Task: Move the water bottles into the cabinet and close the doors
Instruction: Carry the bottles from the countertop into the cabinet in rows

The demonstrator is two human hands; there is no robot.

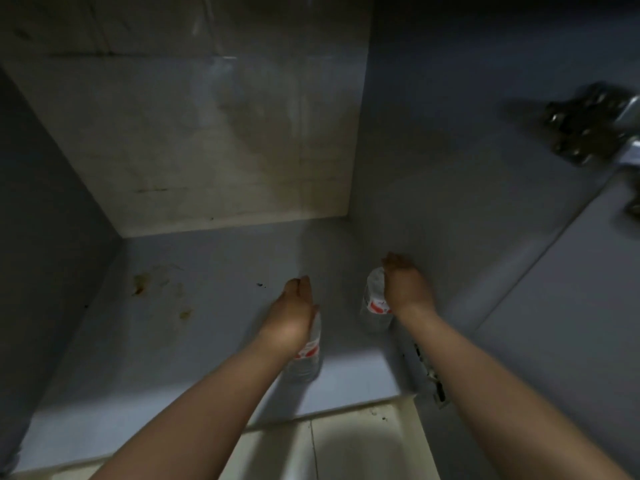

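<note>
Both my arms reach into a dim grey cabinet (pixel 207 271). My left hand (pixel 294 306) grips the top of a clear water bottle (pixel 306 358) with a red-and-white label, standing on the cabinet floor near the front middle. My right hand (pixel 405 282) grips the top of a second, similar water bottle (pixel 374 306), which stands close to the right inner wall. Both bottle caps are hidden under my hands. The bottles stand upright, a hand's width apart.
The open right door (pixel 571 306) hangs at the right with a metal hinge (pixel 588 123) above. Brown stains (pixel 142 282) mark the cabinet floor at left. The back wall (pixel 207 133) is pale and dirty. Light floor tiles (pixel 329 452) lie below the front edge.
</note>
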